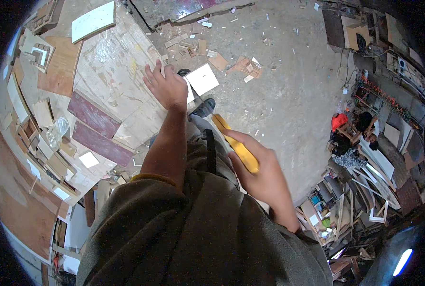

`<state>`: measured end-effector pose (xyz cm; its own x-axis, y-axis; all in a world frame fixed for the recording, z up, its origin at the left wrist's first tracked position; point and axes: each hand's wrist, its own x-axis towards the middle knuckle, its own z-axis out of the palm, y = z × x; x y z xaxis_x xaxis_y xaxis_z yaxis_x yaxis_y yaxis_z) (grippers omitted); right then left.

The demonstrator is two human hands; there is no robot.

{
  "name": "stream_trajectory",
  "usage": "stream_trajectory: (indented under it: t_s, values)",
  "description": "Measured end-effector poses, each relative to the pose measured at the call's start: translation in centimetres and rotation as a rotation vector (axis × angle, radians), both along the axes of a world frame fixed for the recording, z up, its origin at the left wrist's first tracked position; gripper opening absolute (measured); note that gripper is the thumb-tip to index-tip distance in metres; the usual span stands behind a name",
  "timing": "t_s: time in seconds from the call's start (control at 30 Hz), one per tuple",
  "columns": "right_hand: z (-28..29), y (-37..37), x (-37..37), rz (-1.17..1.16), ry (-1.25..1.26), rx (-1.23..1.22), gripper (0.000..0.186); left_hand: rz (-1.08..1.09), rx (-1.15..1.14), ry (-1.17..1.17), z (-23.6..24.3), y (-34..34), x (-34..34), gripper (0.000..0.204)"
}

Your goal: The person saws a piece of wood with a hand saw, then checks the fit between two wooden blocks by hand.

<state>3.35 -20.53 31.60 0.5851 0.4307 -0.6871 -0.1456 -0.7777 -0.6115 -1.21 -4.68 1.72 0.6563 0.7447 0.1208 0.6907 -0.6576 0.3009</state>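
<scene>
My left hand (pixel 165 86) has its fingers spread over the edge of a pale workbench (pixel 114 66), beside a small white board (pixel 204 78); whether its palm presses on the board is hidden. My right hand (pixel 265 171) grips the yellow handle (pixel 241 152) of a handsaw, whose thin grey blade reaches forward to the white board and is partly hard to make out. My shoe (pixel 204 106) shows under the board and blade.
Maroon panels (pixel 93 114) and plywood (pixel 55 71) lie on the left bench. Wood offcuts (pixel 248 66) litter the concrete floor (pixel 289 105). At right, people (pixel 351 148) are among stacked timber (pixel 384 162).
</scene>
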Motion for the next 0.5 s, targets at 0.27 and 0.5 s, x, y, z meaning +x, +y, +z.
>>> stream_trajectory:
  t_s: [0.27,0.5]
  values:
    - [0.3,-0.1,1.0,-0.053,-0.09,0.094,0.038,-0.008,0.011,-0.017,0.2,-0.3,0.8,0.028]
    - [2.4,-0.9,2.7,-0.019,-0.014,0.101,0.04,0.004,0.006,-0.034,0.0,-0.5,1.2,0.028]
